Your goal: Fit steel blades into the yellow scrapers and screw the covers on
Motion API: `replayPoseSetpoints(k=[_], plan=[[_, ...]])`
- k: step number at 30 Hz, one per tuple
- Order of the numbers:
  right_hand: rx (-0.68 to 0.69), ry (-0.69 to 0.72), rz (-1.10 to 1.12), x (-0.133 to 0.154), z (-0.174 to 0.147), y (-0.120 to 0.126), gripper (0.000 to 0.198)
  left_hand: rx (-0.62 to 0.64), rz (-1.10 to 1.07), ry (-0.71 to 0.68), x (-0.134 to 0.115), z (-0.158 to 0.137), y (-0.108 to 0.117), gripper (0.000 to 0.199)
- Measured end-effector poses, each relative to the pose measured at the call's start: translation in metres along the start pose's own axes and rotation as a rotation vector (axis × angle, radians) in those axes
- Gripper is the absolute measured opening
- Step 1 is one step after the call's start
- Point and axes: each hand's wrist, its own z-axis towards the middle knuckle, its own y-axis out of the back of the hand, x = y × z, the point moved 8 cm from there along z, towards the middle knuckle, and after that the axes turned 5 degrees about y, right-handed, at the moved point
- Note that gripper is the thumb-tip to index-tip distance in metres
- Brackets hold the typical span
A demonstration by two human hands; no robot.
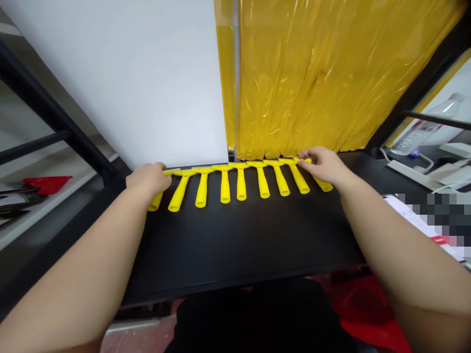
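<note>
A row of several yellow T-shaped squeegees (pixel 241 184) lies along the back of the black table (pixel 253 240), heads against the rear edge and hollow handles pointing toward me. At the row's left end, my left hand (pixel 149 180) is closed over the head of the leftmost squeegee (pixel 156 201), covering most of it. Over the right end, my right hand (pixel 322 165) is closed with thumb and fingertips at the head of the rightmost squeegee (pixel 324 185). The heads sit end to end, some touching or overlapping.
Behind the row stand a white panel (pixel 147 83) and a yellow plastic curtain (pixel 316 83). Black frame posts (pixel 81 147) rise at both sides. To the right are a clear bottle (pixel 427 125) and a phone-like screen (pixel 412 215). A red object (pixel 47 185) lies on the left shelf.
</note>
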Motion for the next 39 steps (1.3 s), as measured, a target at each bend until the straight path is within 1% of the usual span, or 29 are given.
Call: replayPoseSetpoints(k=[2, 4, 7, 11, 15, 22, 26, 30, 33, 35, 36, 37, 39], plan=[[0.003, -0.195, -0.035, -0.032, -0.001, 0.003, 0.022, 0.061, 0.002, 0.005, 0.012, 0.008, -0.006, 0.082], [0.017, -0.342, -0.053, -0.057, -0.004, 0.003, 0.02, 0.101, 0.0, 0.001, 0.019, 0.017, -0.013, 0.082], [0.073, -0.449, -0.07, -0.08, -0.008, -0.003, 0.02, 0.129, 0.004, -0.01, 0.024, 0.029, -0.023, 0.082], [0.184, -0.49, -0.116, -0.094, -0.011, -0.019, 0.029, 0.12, -0.004, -0.042, 0.022, 0.036, -0.029, 0.083], [0.199, -0.506, -0.106, -0.1, -0.013, -0.028, 0.038, 0.114, -0.025, -0.04, 0.022, 0.036, -0.028, 0.083], [0.231, -0.559, -0.075, -0.11, -0.015, -0.035, 0.046, 0.12, -0.037, -0.023, 0.019, 0.031, -0.025, 0.067], [0.229, -0.587, -0.07, -0.111, -0.015, -0.033, 0.04, 0.12, -0.039, -0.027, 0.016, 0.03, -0.024, 0.059], [0.159, -0.613, -0.068, -0.11, -0.014, -0.025, 0.029, 0.107, -0.042, -0.021, 0.015, 0.025, -0.02, 0.054], [0.073, -0.638, -0.039, -0.11, -0.015, -0.017, 0.024, 0.057, -0.043, -0.005, 0.013, 0.017, -0.012, 0.052], [0.008, -0.637, -0.002, -0.107, -0.015, -0.014, 0.025, -0.031, -0.061, -0.034, 0.006, 0.009, -0.001, 0.046], [-0.018, -0.626, 0.018, -0.104, -0.014, -0.013, 0.027, -0.15, -0.109, -0.119, -0.004, 0.003, 0.011, 0.04], [-0.044, -0.605, 0.053, -0.098, -0.013, -0.012, 0.029, -0.261, -0.162, -0.175, -0.013, -0.006, 0.021, 0.033], [-0.089, -0.534, 0.17, -0.077, -0.009, -0.012, 0.032, -0.398, -0.28, -0.37, -0.041, -0.031, 0.035, 0.026]])
